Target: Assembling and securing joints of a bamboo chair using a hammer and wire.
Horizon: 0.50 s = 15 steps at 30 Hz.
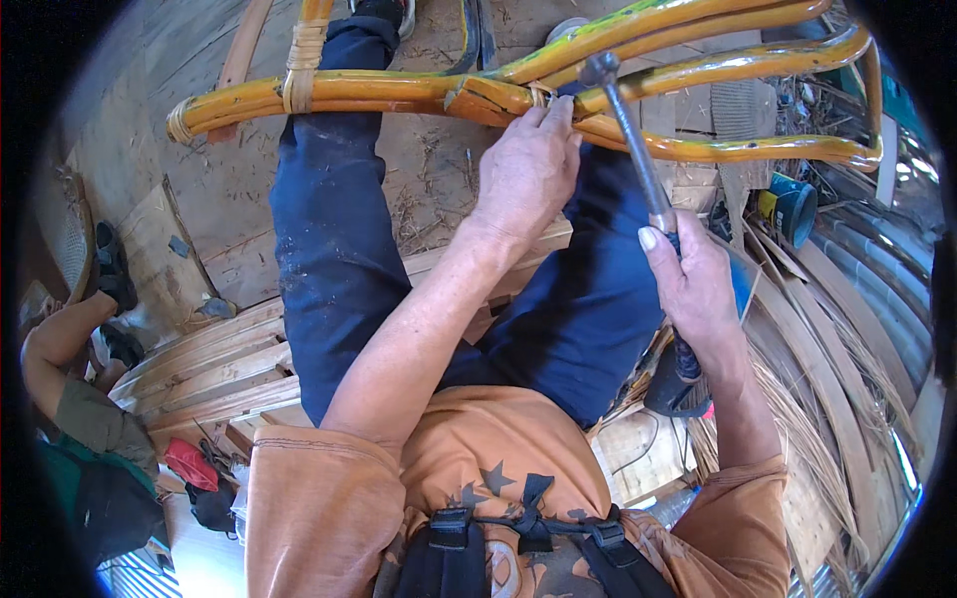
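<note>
A glossy orange-brown rattan frame (389,92) of bent poles lies across my legs, running from the left to the upper right. My left hand (526,167) reaches to its middle joint, fingertips drawn together beside a small pale binding (541,95). What they pinch, if anything, is too small to make out. In my right hand (694,284) is a hammer (638,145), its handle gripped and its metal head raised near the joint, just right of my left fingers. A wide pale cane wrapping (303,68) circles the frame's left part.
Wooden planks (229,349) are stacked at my left, near another person's bent arm (60,344). At right are a dark teal can (790,207) and long cane strips (807,379). A plywood floor (429,189) with scattered shavings spreads below the frame.
</note>
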Tool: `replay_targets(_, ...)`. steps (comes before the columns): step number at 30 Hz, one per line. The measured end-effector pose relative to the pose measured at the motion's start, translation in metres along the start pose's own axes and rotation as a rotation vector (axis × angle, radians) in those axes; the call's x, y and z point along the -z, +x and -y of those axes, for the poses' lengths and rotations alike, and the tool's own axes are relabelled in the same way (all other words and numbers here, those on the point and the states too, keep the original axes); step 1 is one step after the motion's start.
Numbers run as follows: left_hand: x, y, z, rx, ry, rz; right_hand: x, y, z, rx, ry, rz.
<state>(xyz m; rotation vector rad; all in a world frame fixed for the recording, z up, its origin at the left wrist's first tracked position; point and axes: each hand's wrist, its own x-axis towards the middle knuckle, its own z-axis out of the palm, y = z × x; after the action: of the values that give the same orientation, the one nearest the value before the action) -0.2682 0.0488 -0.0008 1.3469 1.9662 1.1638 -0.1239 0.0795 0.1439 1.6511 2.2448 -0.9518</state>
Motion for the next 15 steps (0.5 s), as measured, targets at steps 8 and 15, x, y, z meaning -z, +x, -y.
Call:
replay_targets(8, 0.059, 0.007, 0.036, -0.026, 0.315, -0.211, 0.002, -0.002, -0.009, 0.016, 0.015, 0.016)
replay_targets(15, 0.056, 0.019, 0.044, 0.066, 0.362, 0.028, 0.008, -0.013, 0.008, 0.069, 0.177, -0.058)
